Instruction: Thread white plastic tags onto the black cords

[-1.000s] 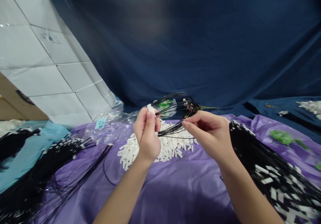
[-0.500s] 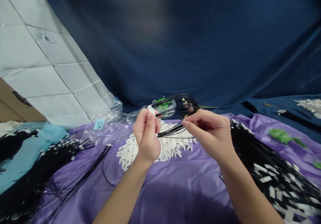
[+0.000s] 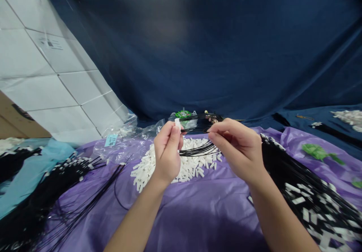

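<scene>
In the head view, my left hand (image 3: 167, 146) is closed around the ends of a looped bundle of thin black cords (image 3: 195, 152). A small white rectangular piece (image 3: 177, 123) sticks up above its thumb. My right hand (image 3: 239, 146) pinches with thumb and forefinger at the other side of the loop, its fingertips on a black strand. The cords bow between the two hands, some above and some lower. Below them lies a heap of small white pieces (image 3: 190, 169). My palms hide part of the bundle.
Purple sheeting (image 3: 198, 206) covers the work surface. Black cords with white ends (image 3: 285, 169) lie at right, and another black bundle (image 3: 56, 184) at left. A clear plastic bag (image 3: 124, 146) with a blue label lies behind. A dark blue cloth (image 3: 198, 56) hangs at the back.
My left hand has shifted slightly right, and the white piece now stands more upright. The upper cords have sunk into a flatter loop. My right hand is slightly further right, still pinching.
</scene>
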`<state>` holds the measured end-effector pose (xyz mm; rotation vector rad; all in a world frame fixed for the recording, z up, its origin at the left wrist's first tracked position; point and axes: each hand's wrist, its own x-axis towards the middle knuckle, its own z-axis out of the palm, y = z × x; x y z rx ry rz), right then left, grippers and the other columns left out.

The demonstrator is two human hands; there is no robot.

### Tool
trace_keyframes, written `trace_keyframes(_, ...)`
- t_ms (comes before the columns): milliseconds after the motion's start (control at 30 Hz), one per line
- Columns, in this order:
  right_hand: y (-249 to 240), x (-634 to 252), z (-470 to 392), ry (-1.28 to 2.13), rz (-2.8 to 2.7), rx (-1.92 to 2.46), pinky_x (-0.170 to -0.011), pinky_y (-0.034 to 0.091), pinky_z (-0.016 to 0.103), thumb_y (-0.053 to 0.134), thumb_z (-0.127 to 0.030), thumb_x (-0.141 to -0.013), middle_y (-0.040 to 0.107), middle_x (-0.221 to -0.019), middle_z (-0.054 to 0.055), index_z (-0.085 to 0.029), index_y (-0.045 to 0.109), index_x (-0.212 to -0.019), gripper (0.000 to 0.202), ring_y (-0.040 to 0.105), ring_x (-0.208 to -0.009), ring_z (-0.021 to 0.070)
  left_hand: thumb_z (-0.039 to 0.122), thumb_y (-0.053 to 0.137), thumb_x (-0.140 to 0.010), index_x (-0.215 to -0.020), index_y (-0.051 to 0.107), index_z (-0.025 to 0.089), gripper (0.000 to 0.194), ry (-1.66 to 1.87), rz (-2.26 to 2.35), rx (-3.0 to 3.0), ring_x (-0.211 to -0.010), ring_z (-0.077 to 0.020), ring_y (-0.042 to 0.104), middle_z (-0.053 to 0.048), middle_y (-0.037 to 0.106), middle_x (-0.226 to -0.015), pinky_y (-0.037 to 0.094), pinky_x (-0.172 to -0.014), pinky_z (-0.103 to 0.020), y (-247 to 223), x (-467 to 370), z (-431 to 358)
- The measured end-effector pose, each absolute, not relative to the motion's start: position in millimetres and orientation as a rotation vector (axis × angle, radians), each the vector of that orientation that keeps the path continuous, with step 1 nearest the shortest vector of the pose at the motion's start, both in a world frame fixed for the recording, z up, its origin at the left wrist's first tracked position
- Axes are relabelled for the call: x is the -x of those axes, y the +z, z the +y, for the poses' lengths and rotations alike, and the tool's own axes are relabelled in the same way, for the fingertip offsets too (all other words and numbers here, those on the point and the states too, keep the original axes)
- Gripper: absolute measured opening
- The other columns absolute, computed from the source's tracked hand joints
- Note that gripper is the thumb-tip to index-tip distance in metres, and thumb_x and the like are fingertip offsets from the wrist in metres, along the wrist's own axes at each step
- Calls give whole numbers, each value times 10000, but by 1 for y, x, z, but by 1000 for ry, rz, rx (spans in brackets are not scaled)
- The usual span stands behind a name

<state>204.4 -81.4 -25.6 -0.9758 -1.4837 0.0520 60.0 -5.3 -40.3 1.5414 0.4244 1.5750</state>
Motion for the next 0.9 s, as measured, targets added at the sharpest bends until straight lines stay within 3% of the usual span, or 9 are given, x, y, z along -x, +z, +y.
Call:
trace_keyframes(200, -29, -203, -79, -305, -1585, 1122, -523, 395, 213, 579, -155, -884, 601, -751, -13, -181, 642, -910, 73, 452, -525, 55, 413, 529, -936, -754, 575, 169, 307, 1457, 446, -1484, -443, -68, 267, 56, 328, -480, 242, -449, -226, -38, -63, -9)
trace_keyframes(333, -35, -199, -77, -556, -1660, 1147, -588, 446, 200, 594, -188, -900, 676, -818, 12, -219, 680, -985, 125, 550, -597, 72, 388, 515, -947, -715, 532, 166, 321, 1407, 441, -1491, -463, -71, 271, 53, 320, -493, 240, -463, -230, -38, -65, -13)
trace_keyframes(600, -37, -193, -74, -638, -1624, 1079, -622, 468, 194, 586, -113, -884, 695, -803, 18, -201, 677, -754, 181, 620, -662, 84, 408, 520, -940, -721, 522, 171, 322, 1365, 416, -1450, -459, -74, 267, 54, 307, -488, 205, -449, -236, -40, -68, -19)
trace_keyframes(900, -43, -195, -67, -639, -1661, 1074, -658, 475, 224, 602, -118, -881, 685, -810, 4, -229, 664, -852, 130, 614, -669, 99, 391, 544, -928, -669, 501, 173, 340, 1353, 464, -1455, -467, -77, 277, 49, 318, -487, 237, -464, -235, -40, -66, -14)
